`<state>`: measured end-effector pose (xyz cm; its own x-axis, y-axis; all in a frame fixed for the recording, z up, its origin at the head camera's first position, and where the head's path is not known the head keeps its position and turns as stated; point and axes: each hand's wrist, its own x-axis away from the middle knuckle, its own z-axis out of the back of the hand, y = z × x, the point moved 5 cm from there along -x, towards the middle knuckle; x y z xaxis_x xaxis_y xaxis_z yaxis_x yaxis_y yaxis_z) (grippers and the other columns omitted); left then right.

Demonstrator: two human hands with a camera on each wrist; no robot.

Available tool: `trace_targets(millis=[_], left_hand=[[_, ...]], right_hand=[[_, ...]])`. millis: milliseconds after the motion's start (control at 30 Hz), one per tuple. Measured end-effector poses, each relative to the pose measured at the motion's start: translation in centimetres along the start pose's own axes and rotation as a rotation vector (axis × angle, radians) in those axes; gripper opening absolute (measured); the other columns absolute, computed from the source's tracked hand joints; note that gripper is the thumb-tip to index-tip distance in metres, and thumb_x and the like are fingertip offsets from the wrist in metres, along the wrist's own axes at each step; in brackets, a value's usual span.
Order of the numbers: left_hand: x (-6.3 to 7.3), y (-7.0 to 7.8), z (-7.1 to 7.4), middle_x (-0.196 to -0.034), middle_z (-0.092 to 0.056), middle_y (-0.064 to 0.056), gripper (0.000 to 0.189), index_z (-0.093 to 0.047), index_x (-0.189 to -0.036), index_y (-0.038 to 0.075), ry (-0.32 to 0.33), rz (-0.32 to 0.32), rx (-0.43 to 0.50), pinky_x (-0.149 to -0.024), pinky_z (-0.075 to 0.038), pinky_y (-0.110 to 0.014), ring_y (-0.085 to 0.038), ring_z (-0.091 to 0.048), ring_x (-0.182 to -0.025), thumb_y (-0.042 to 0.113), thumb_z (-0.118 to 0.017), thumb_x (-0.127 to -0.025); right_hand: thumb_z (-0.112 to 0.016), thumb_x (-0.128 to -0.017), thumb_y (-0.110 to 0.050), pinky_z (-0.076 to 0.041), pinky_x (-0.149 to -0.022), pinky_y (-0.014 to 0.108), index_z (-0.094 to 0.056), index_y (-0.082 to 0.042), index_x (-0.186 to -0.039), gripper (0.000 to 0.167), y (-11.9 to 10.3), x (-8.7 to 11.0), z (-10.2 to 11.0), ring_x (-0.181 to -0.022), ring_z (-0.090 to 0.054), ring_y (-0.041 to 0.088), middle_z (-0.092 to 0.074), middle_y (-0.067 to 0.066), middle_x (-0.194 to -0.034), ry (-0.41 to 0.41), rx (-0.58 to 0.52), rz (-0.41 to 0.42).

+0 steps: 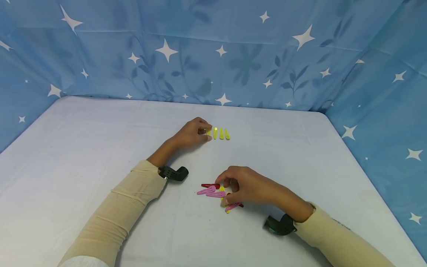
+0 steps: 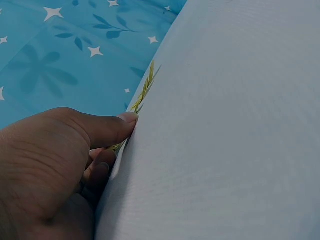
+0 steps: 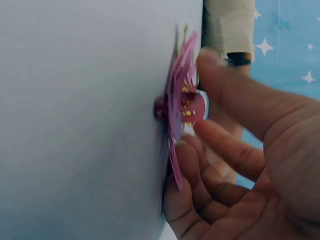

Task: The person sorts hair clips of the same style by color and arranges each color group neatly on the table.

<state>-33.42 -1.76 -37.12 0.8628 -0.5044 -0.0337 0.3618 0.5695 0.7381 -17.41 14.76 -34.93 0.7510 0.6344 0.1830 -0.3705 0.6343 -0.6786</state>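
Note:
A short row of yellow hair clips (image 1: pixel 221 134) lies toward the back of the white table. At its left end my left hand (image 1: pixel 193 132) holds one yellow clip (image 1: pixel 208 132) between thumb and fingertips, close to the tabletop. Nearer the front, my right hand (image 1: pixel 248 185) reaches over a mixed pile of hair clips. Its thumb and forefinger stand apart at the pile. Pink clips (image 1: pixel 216 194), a dark red clip (image 1: pixel 208 185) and some yellow ones, partly hidden by the hand, overlap there. In the right wrist view, the fingers sit beside the pink clips (image 3: pixel 176 95).
White cloth covers the table (image 1: pixel 100 155). Blue curtain (image 1: pixel 200 55) with white stars hangs behind it and along the right side. A black wrist camera (image 1: pixel 174 173) sits on the left wrist, another camera (image 1: pixel 280 225) on the right.

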Motion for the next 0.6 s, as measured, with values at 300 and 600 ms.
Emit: trace_targets(millis=[300, 600], left_hand=[[0.09, 0.14, 0.01, -0.137, -0.049, -0.013, 0.048, -0.056, -0.138, 0.004, -0.001, 0.001, 0.004, -0.102, -0.047, -0.042, -0.029, -0.056, -0.12, 0.018, -0.067, -0.094], [-0.04, -0.04, -0.01, -0.137, -0.048, -0.013, 0.049, -0.055, -0.139, 0.004, 0.001, -0.001, 0.007, -0.101, -0.047, -0.042, -0.029, -0.055, -0.119, 0.019, -0.067, -0.094]], right_hand=[[-0.081, -0.082, -0.016, -0.048, -0.064, 0.021, -0.072, -0.02, -0.104, 0.024, -0.39, 0.23, -0.18, -0.073, -0.053, 0.008, -0.057, -0.005, -0.095, 0.044, 0.076, -0.009], [-0.074, -0.089, -0.014, -0.05, -0.065, 0.022, -0.069, -0.021, -0.097, 0.012, -0.03, -0.05, -0.04, -0.075, -0.056, 0.011, -0.063, -0.008, -0.084, 0.03, -0.076, -0.003]])
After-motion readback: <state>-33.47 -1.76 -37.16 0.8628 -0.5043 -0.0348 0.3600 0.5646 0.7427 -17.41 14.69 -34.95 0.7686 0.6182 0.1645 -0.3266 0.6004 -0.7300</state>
